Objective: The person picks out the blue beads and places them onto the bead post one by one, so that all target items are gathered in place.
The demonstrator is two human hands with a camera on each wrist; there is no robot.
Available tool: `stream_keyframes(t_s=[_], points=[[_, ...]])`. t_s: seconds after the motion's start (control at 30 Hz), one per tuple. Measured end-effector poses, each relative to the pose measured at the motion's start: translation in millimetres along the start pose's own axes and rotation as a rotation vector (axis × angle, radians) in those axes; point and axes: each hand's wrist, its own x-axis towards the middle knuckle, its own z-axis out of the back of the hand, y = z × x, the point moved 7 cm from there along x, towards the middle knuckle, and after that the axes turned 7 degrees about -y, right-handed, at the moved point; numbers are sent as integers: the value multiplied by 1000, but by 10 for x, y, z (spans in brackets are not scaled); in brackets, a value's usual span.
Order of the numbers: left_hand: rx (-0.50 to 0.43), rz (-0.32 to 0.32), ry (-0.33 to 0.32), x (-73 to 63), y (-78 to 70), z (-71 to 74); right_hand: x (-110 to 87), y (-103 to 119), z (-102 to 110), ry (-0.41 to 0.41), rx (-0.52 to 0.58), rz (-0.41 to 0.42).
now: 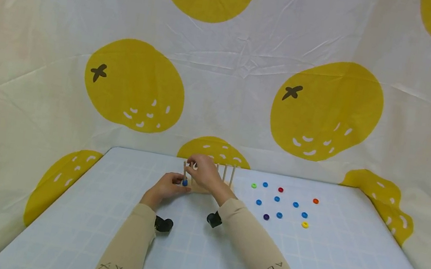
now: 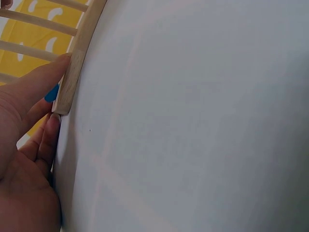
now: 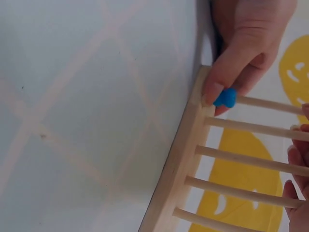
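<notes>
A wooden rack (image 1: 199, 189) with a row of upright pegs (image 3: 251, 129) stands at the back of the table. At its left end my left hand (image 1: 167, 185) grips the base, thumb (image 3: 223, 72) on the front edge and other fingers behind. Blue rings (image 3: 225, 98) sit low on the end peg, beside that thumb; the left wrist view shows a blue piece (image 2: 51, 93) behind the hand. My right hand (image 1: 204, 172) is at the top of the leftmost peg, fingers bent. Whether its fingertips pinch a ring is hidden.
Right of the rack lie loose small rings: several blue (image 1: 276, 199), a green (image 1: 254, 185), a red (image 1: 280, 189), an orange (image 1: 316, 201), a yellow (image 1: 304, 224) and a dark purple one (image 1: 266, 217). A fruit-patterned cloth (image 1: 238, 100) hangs behind the table (image 1: 187, 257).
</notes>
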Motion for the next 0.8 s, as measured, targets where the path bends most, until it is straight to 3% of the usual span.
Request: stream_keyframes(t_s=[0.37, 0.8], points=[[10, -14, 12, -35, -54, 15, -97, 48, 199, 38, -65, 36], [-7, 35, 12, -29, -24, -6, -300, 15, 534, 4, -13, 47]])
